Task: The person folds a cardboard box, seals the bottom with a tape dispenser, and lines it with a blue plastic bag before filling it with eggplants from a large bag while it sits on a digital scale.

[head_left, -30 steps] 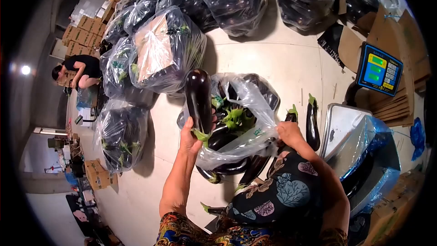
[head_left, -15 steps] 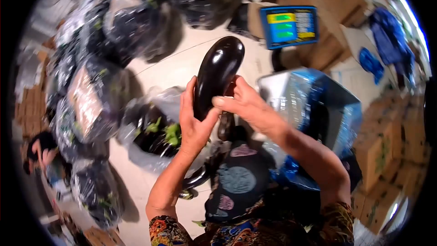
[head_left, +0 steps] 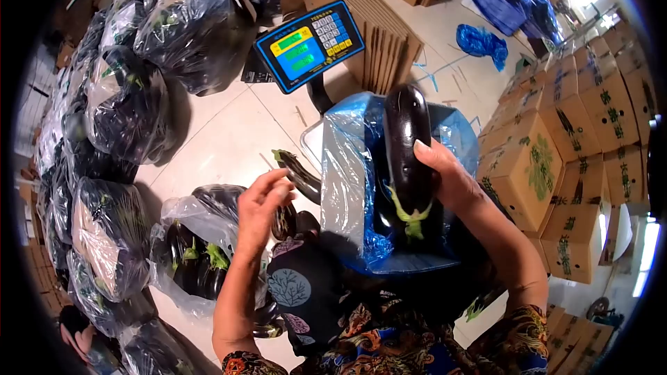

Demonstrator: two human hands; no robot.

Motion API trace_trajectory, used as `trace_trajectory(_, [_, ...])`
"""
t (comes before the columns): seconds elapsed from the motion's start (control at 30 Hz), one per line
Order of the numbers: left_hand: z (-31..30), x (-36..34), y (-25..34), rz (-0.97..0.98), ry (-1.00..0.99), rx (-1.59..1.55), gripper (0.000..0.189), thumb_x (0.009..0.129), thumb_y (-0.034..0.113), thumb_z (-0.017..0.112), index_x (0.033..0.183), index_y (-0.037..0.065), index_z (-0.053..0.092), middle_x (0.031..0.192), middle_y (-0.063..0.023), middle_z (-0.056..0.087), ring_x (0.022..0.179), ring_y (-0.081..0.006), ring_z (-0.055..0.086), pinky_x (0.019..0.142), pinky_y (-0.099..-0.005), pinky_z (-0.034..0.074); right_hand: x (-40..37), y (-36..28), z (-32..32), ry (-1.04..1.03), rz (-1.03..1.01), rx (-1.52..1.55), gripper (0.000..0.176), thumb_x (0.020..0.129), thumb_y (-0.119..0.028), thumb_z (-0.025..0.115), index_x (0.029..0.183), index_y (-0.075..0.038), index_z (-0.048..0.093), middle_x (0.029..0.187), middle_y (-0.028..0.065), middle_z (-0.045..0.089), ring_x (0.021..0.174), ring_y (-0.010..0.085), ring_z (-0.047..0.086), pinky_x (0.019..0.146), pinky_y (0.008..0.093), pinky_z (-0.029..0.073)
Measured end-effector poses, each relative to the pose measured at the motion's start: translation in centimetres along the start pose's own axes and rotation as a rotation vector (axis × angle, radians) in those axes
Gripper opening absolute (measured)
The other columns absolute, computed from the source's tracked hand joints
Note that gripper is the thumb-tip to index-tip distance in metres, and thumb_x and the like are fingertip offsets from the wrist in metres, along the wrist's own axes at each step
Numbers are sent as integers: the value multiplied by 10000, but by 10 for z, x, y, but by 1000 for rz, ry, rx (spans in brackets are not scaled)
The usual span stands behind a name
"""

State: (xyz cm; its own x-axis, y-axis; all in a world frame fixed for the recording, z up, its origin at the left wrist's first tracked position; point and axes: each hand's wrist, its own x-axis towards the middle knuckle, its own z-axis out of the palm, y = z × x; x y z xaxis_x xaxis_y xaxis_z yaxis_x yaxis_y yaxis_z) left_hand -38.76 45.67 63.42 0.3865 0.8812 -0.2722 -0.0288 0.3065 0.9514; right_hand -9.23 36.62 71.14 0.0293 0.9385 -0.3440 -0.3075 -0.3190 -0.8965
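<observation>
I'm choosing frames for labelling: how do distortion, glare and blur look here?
Head view: strong fisheye, black corners, cartons bending toward the right edge. Head view: daylight blows out the top right, and highlights streak the eggplant in the right hand. Head view: the left hand looks slightly soft, the centre sharp.
</observation>
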Motion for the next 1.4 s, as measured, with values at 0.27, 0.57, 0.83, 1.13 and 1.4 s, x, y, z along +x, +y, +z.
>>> trace_trajectory(0.27, [-94,-82,-7,-43,150,197,377,883,140,597,1207,-48,553,931,-57,607,820,-139,556,748,-284,450,26,89,-50,320,413,-285,787,757,-576,701,1119,96,511,1070,208,557,978,227,572,803,316,471])
trace_trajectory(0.57, [-209,-174,-26,39,657,-112,360,917,90,574,1254,-19,517,970,-75,608,818,-138,562,705,-243,435,80,186,-33,448,300,-893,667,867,-260,579,1417,28,333,1379,295,437,1309,407,401,1070,377,342])
trace_trajectory(0.83, [-300,-229,-128,-184,780,188,294,891,163,607,1128,-10,597,947,-50,628,821,-137,589,754,-271,497,87,249,-111,-22,87,-14,285,953,-217,491,1198,-72,510,1016,134,617,949,267,579,838,368,469])
trace_trajectory(1.13, [-271,-191,-137,-210,688,1341,384,740,10,569,1120,48,542,1054,-226,570,944,-424,570,786,-495,479,57,157,-62,127,79,-874,294,855,-29,525,1148,-11,539,789,23,501,731,131,471,668,259,408])
trace_trajectory(1.4, [-342,-168,-175,-283,628,1579,614,695,124,677,1258,32,449,1219,-208,490,1110,-416,480,929,-485,426,43,150,-49,-29,-273,-1125,237,831,-93,568,1032,28,534,781,151,553,713,248,553,721,362,468])
